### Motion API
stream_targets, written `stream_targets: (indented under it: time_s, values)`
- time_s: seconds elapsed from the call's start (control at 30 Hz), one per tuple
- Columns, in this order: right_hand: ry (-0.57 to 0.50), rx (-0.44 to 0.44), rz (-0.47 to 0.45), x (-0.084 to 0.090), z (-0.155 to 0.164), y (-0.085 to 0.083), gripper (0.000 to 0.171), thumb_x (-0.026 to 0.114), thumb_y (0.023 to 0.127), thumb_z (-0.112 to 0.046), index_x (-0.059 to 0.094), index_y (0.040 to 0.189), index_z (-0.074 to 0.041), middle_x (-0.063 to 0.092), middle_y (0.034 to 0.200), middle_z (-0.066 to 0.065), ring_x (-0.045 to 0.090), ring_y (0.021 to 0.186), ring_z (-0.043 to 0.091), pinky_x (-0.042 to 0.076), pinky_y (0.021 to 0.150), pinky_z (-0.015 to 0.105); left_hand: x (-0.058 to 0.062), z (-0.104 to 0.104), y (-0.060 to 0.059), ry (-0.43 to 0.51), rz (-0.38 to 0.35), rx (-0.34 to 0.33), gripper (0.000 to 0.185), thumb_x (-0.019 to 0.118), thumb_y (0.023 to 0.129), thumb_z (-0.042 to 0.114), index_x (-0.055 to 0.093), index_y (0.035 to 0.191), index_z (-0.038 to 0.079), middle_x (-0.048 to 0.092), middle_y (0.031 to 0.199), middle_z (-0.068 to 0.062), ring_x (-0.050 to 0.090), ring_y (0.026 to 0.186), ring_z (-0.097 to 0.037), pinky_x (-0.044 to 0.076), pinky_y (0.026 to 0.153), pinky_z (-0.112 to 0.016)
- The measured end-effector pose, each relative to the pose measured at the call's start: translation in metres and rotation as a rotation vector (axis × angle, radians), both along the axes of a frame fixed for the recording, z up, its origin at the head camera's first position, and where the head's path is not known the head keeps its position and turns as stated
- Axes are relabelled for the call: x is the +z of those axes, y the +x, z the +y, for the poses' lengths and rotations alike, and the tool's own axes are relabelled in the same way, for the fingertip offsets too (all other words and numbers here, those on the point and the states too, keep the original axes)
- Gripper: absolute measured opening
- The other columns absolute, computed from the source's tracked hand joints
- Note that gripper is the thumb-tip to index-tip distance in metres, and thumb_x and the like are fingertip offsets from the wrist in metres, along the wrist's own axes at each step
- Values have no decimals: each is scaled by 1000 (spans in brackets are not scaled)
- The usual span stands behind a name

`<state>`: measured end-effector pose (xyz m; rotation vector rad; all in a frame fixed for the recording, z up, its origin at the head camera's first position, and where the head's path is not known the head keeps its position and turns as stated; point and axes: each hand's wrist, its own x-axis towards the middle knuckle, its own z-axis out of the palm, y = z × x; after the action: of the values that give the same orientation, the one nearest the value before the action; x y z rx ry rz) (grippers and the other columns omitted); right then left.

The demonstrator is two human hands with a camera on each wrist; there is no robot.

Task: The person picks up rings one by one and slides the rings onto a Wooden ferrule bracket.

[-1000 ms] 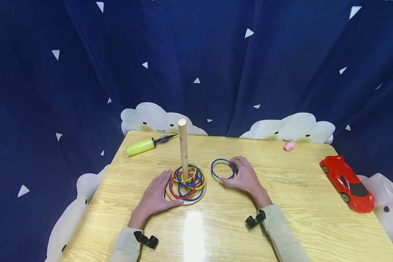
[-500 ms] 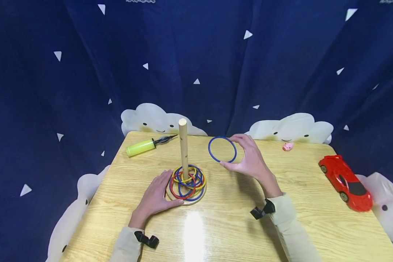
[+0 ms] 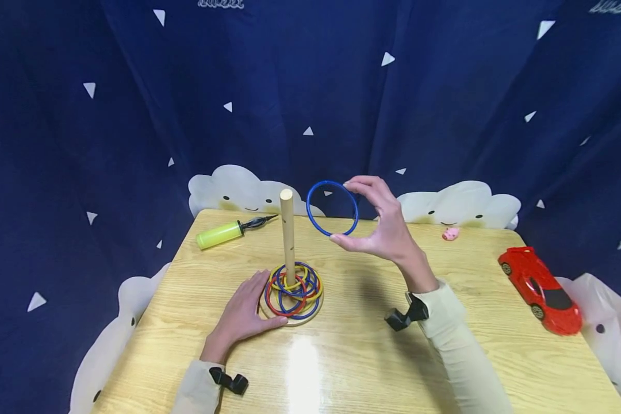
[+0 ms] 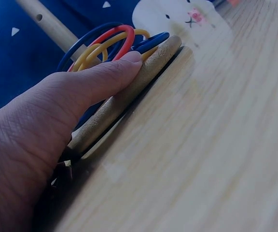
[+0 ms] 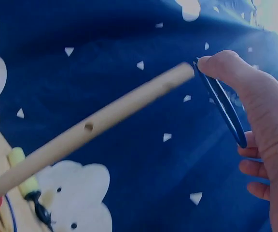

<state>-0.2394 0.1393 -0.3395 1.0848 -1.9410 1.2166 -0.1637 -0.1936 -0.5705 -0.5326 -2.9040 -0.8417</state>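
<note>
Here my right hand (image 3: 385, 230) is raised above the desk (image 3: 445, 322), thumb and fingertips pinching a blue ring (image 3: 332, 208) by its right edge. The ring hangs in the air, nearly upright, just to the right of the top of the wooden peg (image 3: 287, 230) and level with it; in the right wrist view the ring's rim (image 5: 221, 104) sits close beside the peg's tip. My left hand (image 3: 243, 313) lies flat on the desk, fingers straight and together, the thumb pressed against the rim of the peg's round wooden base (image 4: 129, 96). Red, yellow and blue rings (image 3: 292, 284) lie piled on that base around the peg. Farther out, a yellow-green pump (image 3: 222, 231) rests near the desk's far left corner, a small pink toy (image 3: 450, 233) sits near the far edge, and a red toy car (image 3: 540, 289) stands by the right edge.
</note>
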Motion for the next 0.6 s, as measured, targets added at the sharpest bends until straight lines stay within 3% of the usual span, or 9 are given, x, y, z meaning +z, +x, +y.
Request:
stream_targets:
  time_s: [0.13, 0.3, 0.43, 0.6]
  values:
    - [-8, 13, 103, 15, -16, -1, 88, 94, 64, -48, 67, 128, 6, 64, 127, 19, 55, 122, 33, 47, 107, 37, 0, -1, 1, -4, 0, 0, 126, 72, 73, 84, 27, 166, 11, 33, 169, -11, 27, 157, -31, 22, 129, -51]
    - [4, 41, 145, 24, -35, -5, 90, 98, 59, -39, 66, 130, 6, 63, 128, 19, 53, 123, 34, 46, 106, 40, 1, -1, 1, -1, -9, 2, 126, 72, 73, 84, 27, 167, 12, 32, 170, -9, 27, 158, -30, 21, 129, -50]
    - [47, 50, 120, 19, -46, -7, 89, 99, 57, -37, 66, 128, 5, 63, 127, 17, 53, 121, 32, 46, 103, 40, 2, 0, 1, 3, -17, 1, 126, 72, 73, 84, 26, 167, 13, 32, 170, -9, 27, 158, -31, 21, 129, -51]
    - [135, 27, 29, -3, -52, -5, 87, 98, 57, -43, 68, 125, 1, 64, 128, 11, 54, 119, 27, 48, 101, 39, 2, 0, 1, 3, -19, 3, 127, 73, 73, 83, 26, 167, 12, 32, 170, -10, 27, 157, -31, 21, 129, -51]
